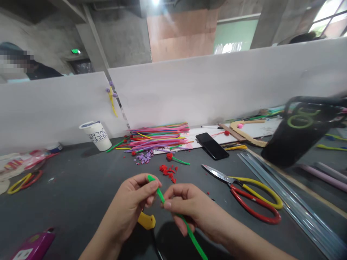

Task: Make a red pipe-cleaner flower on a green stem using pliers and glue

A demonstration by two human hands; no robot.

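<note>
A green pipe cleaner [193, 238] runs between my two hands and trails off toward the bottom edge. My left hand [132, 200] pinches its upper end between thumb and fingers, with the tip poking out above. Just below that, my right hand [187, 206] grips the stem, thumb against forefinger. Beyond my fingertips lie small red fuzzy clippings [168, 172] and a red pompom on a green stem [170, 156]. A yellow-handled tool [147, 220] rests partly hidden under my left hand. Right of my hands lie large scissors [238, 187] with red and yellow handles, blades apart.
Behind sits a bundle of coloured pipe cleaners [159, 139], with purple bits [145, 157] before it. A paper cup [96, 135] stands left of these, a phone [212, 146] right. Clear rods [292, 206] and a dark container [300, 133] occupy the right. White partitions [203, 90] close the back.
</note>
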